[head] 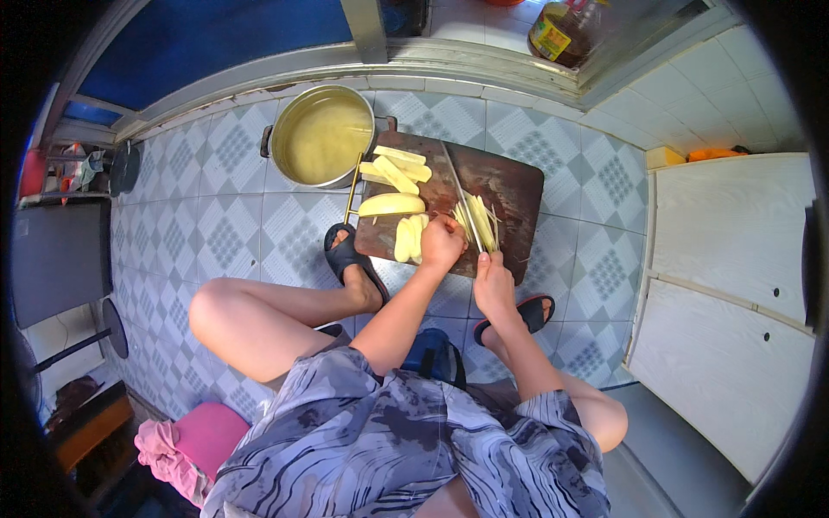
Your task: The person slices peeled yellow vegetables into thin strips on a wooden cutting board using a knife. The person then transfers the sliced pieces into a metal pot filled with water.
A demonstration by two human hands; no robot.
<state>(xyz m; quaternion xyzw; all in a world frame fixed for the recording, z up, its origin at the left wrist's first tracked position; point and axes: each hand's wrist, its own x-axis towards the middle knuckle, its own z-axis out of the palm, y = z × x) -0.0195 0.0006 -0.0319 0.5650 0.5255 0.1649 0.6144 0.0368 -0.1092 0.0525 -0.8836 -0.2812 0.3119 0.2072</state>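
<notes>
On a dark wooden cutting board (511,188), my right hand (495,285) grips the handle of a kitchen knife (461,191). Its long blade points away from me. Thin pale-yellow strips, apparently potato (482,220), lie on both sides of the blade. With fingers curled, my left hand (444,243) presses on pieces at the blade's left side; its fingertips are partly hidden. Beside its wrist lie overlapping oval potato slices (409,238). Farther up rest a cut peeled potato (390,205) and several thick slabs (400,168). A gold-coloured peeler (353,191) leans at the board's left edge.
A metal pot (322,136) of cloudy yellowish liquid stands on the tiled floor (227,226), touching or close to the board's upper left. My sandalled feet flank the board's near edge. White cabinets (725,220) stand at right, a pink stool (210,437) at lower left.
</notes>
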